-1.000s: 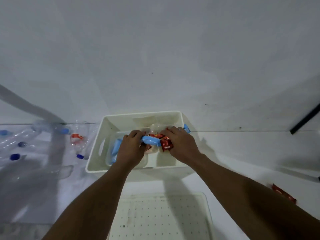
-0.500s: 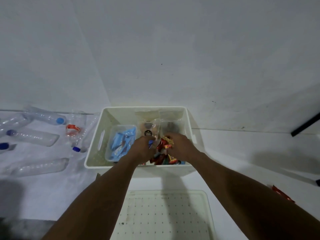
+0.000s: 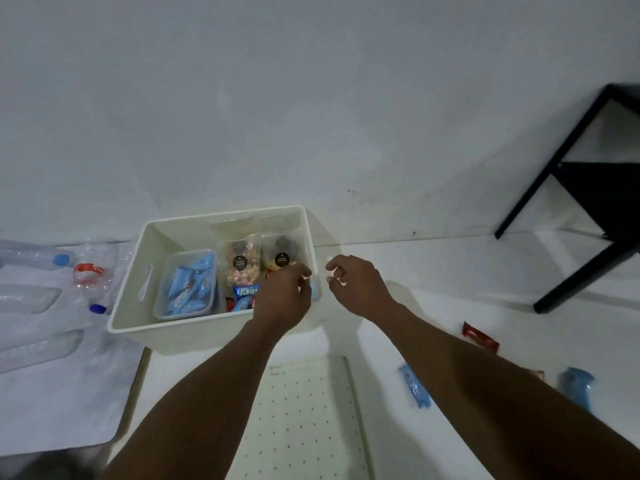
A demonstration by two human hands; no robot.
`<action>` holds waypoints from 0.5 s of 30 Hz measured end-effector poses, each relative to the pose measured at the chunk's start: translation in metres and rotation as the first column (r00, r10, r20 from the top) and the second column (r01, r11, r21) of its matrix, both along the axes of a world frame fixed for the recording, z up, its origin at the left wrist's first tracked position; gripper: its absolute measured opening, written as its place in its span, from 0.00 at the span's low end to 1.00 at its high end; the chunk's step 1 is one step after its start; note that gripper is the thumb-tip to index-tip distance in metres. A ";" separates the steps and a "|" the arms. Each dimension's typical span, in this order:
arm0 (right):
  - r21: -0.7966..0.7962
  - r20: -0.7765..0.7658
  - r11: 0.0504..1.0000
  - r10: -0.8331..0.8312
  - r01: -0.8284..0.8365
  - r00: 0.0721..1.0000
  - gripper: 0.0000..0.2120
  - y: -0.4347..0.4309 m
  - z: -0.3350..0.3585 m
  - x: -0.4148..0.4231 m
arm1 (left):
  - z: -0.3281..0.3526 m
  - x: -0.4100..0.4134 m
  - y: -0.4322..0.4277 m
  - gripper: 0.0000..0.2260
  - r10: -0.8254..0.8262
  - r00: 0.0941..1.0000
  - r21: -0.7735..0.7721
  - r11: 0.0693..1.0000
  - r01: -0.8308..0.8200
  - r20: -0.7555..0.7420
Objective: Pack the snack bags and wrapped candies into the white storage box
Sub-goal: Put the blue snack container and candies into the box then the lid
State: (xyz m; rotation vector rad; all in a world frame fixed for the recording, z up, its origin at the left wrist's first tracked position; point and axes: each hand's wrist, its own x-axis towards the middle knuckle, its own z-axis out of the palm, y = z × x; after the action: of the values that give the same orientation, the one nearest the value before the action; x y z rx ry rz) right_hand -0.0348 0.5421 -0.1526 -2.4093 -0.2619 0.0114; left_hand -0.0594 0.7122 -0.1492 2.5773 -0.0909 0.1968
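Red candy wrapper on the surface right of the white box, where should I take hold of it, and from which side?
Pinch the red candy wrapper across its narrow middle, coming straight down from above. It lies flat and slanted on the white surface with nothing on top, so both long edges are probably easy to reach.

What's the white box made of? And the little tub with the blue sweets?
Box: likely hard plastic, matte off-white, with a moulded handle slot and rounded rim. Tub: probably thin clear plastic, glossy; the blue wrappers show through its walls.

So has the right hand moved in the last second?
Yes. The right hand was inside the white box; now it is outside, just past the box's right wall.
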 end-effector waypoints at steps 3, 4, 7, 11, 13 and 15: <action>-0.008 -0.015 0.996 -0.091 0.091 0.996 0.10 -0.060 -0.024 -0.022 | -0.012 -0.017 -0.055 0.09 -0.089 0.995 0.006 0.996 0.089 0.036; -0.029 -0.020 0.991 -0.130 0.130 0.991 0.10 -0.083 -0.034 -0.030 | -0.017 -0.022 -0.074 0.09 -0.127 0.992 0.014 0.992 0.126 0.025; -0.116 -0.023 0.955 -0.279 0.274 0.960 0.16 -0.155 -0.065 -0.060 | -0.044 -0.035 -0.128 0.15 -0.249 0.964 0.063 0.965 0.256 -0.094; -0.302 0.030 0.814 -0.512 0.496 0.859 0.30 -0.253 -0.107 -0.107 | -0.099 -0.058 -0.188 0.36 -0.248 0.894 0.145 0.936 0.320 -0.374; -0.412 0.005 0.752 -0.562 0.514 0.827 0.38 -0.297 -0.128 -0.128 | -0.126 -0.074 -0.212 0.44 -0.216 0.863 0.169 0.932 0.322 -0.456; -0.484 -0.088 0.739 -0.574 0.468 0.814 0.44 -0.333 -0.148 -0.144 | -0.149 -0.089 -0.235 0.47 -0.226 0.829 0.176 0.917 0.358 -0.511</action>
State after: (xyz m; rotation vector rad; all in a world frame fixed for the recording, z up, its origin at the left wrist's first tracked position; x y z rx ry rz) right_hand -0.1792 0.2092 -0.3005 -2.8182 0.6123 0.1058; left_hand -0.1482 0.4768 -0.2985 2.7476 -0.3487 -0.6185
